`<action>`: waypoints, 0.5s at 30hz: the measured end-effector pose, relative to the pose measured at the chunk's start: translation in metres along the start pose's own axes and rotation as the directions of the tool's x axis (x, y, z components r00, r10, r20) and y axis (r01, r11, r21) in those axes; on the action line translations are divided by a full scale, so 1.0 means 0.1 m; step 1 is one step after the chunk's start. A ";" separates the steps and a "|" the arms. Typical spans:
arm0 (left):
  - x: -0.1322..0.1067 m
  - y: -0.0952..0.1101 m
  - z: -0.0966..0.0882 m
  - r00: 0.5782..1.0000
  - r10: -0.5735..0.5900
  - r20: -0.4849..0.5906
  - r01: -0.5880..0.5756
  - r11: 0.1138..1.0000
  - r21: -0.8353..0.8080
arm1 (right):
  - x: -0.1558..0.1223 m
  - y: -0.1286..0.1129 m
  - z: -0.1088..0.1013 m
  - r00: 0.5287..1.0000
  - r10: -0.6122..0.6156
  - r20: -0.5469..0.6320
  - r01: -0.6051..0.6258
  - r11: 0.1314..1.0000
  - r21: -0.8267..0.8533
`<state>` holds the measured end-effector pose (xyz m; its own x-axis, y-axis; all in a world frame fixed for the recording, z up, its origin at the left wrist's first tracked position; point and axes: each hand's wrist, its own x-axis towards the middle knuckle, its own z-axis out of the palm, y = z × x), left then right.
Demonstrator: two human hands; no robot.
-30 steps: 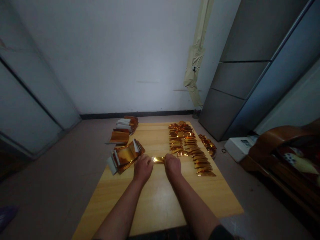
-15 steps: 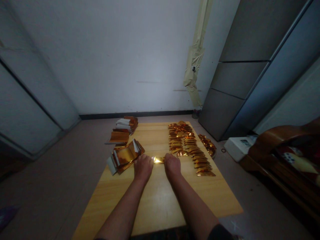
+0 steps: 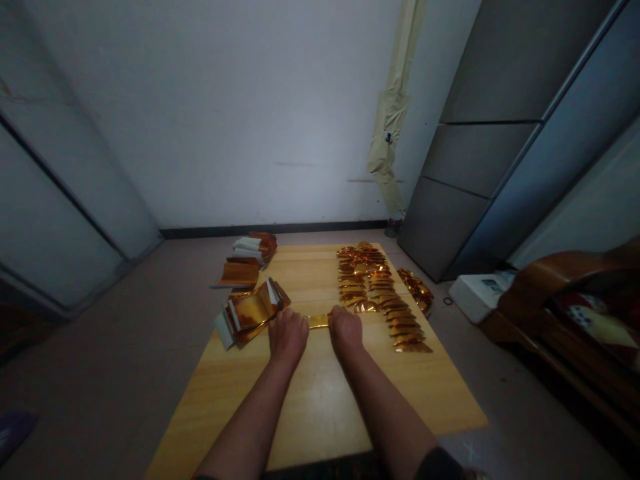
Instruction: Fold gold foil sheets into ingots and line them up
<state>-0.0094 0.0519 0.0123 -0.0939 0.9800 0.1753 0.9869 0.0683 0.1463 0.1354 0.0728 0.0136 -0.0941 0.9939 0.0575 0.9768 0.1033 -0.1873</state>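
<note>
A narrow strip of shiny gold foil paper (image 3: 319, 322) stretches between my hands, just above or on the wooden table (image 3: 320, 400). My left hand (image 3: 289, 335) is closed on its left end, and my right hand (image 3: 346, 331) is closed on its right end. The fingertips of both hands are hidden behind the knuckles. Left of my left hand lies a loose stack of gold foil sheets (image 3: 253, 309) with pale backs. To the right of my right hand, folded gold foil pieces (image 3: 400, 320) lie in overlapping rows.
More foil sheets (image 3: 240, 273) lie at the table's far left edge. Beyond the right edge stands a container of folded gold pieces (image 3: 417, 291). A grey refrigerator (image 3: 470, 160), a white box (image 3: 475, 297) and a carved wooden seat (image 3: 565, 293) are on the right. A white wall (image 3: 250, 120) rises behind.
The foil between my hands now looks like a flatter, more even band, with less bright glare. Both hands stay in nearly the same place.
</note>
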 end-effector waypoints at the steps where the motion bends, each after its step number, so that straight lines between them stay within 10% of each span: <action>1: 0.00 0.00 0.00 1.000 0.004 0.001 -0.004 1.000 -0.001 | 0.00 0.00 0.00 1.000 0.001 -0.001 -0.001 1.000 0.001; 15: -0.01 0.03 -0.01 1.000 -0.025 0.000 0.025 1.000 0.011 | -0.01 0.01 0.01 0.999 0.014 -0.031 -0.014 1.000 -0.018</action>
<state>-0.0070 0.0505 0.0136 -0.1186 0.9780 0.1715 0.9855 0.0949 0.1404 0.1362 0.0717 0.0122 -0.0745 0.9936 0.0854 0.9814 0.0883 -0.1704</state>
